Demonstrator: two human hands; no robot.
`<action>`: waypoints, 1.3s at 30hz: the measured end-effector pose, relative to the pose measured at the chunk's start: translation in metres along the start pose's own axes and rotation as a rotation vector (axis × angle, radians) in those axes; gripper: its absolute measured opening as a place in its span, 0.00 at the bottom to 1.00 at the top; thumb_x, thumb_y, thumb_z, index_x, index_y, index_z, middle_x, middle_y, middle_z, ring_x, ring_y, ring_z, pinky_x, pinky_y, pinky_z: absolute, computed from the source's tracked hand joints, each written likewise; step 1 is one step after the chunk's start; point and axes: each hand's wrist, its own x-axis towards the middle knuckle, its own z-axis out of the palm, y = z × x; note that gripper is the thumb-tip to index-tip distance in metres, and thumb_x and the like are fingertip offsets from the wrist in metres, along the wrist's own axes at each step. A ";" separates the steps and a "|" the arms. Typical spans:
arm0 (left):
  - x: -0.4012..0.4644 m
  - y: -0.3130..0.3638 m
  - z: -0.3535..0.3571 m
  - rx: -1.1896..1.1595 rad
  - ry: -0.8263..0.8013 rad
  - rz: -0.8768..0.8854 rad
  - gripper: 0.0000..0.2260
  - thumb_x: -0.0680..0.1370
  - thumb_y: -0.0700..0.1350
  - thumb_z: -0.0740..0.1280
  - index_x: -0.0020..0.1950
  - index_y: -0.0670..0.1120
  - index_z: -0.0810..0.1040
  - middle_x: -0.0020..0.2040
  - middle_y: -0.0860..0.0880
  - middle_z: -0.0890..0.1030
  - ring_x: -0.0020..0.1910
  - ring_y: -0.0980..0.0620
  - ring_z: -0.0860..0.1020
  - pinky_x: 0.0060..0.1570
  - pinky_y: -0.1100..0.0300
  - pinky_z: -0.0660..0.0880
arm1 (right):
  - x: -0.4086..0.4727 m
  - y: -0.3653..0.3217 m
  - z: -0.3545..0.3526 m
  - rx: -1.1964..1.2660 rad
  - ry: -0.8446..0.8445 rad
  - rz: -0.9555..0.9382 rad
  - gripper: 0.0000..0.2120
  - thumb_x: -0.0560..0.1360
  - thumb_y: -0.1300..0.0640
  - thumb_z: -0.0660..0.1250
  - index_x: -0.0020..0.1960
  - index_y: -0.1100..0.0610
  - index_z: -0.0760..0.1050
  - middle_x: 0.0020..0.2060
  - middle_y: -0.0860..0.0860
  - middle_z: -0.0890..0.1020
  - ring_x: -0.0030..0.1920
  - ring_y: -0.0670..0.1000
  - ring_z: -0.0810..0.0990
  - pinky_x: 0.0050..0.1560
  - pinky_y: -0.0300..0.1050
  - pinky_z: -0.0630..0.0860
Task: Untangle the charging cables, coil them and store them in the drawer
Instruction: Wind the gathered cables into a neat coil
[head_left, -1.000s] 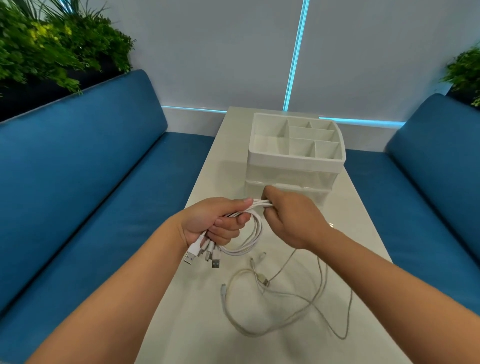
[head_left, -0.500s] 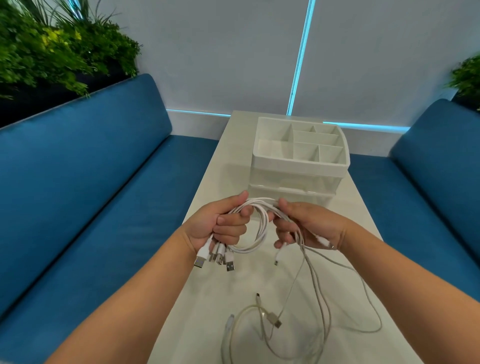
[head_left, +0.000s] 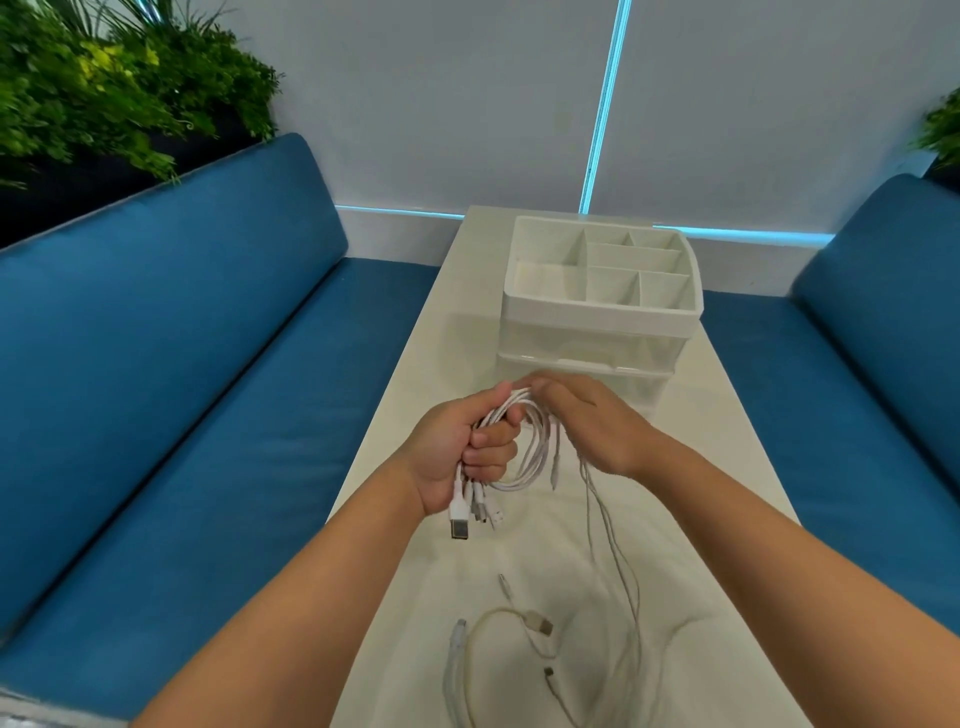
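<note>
My right hand (head_left: 597, 426) turned palm-down over the coil of white cables (head_left: 530, 441) again, my left hand (head_left: 462, 447) gripping lower, plug ends (head_left: 467, 514) dangling further out, loose strands lifted off the table (head_left: 415, 364)

White charging cables (head_left: 524, 447): several looped into a rough coil, gripped in left hand (head_left: 460, 452), USB plugs (head_left: 475, 512) hanging out below the fist. Right hand (head_left: 592, 421) pinches the loop's top. Thin strands trail down to a loose tangle (head_left: 550, 654) lying near the table's close end (plug ends scattered). Drawer organizer (head_left: 600, 306) sits beyond, white, top compartments open; drawers (head_left: 582, 364) look closed.
</note>
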 end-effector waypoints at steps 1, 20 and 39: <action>-0.001 0.001 0.002 -0.024 0.003 0.023 0.14 0.78 0.52 0.61 0.38 0.44 0.74 0.21 0.55 0.61 0.18 0.60 0.58 0.18 0.67 0.53 | -0.001 -0.005 0.004 0.105 -0.006 0.000 0.18 0.84 0.51 0.52 0.48 0.55 0.79 0.41 0.47 0.82 0.43 0.46 0.79 0.50 0.46 0.74; -0.016 -0.002 0.023 0.255 0.590 0.309 0.23 0.79 0.64 0.59 0.40 0.45 0.74 0.26 0.51 0.69 0.21 0.56 0.62 0.20 0.65 0.63 | -0.026 -0.020 0.047 1.184 0.068 0.238 0.11 0.80 0.52 0.61 0.44 0.58 0.72 0.28 0.48 0.65 0.27 0.46 0.68 0.35 0.37 0.75; -0.011 -0.042 0.029 0.373 0.802 0.938 0.13 0.79 0.60 0.64 0.47 0.51 0.75 0.35 0.50 0.77 0.32 0.50 0.75 0.34 0.56 0.74 | -0.021 -0.039 0.035 0.972 0.172 0.276 0.12 0.80 0.52 0.63 0.40 0.57 0.71 0.24 0.45 0.62 0.25 0.46 0.60 0.38 0.43 0.67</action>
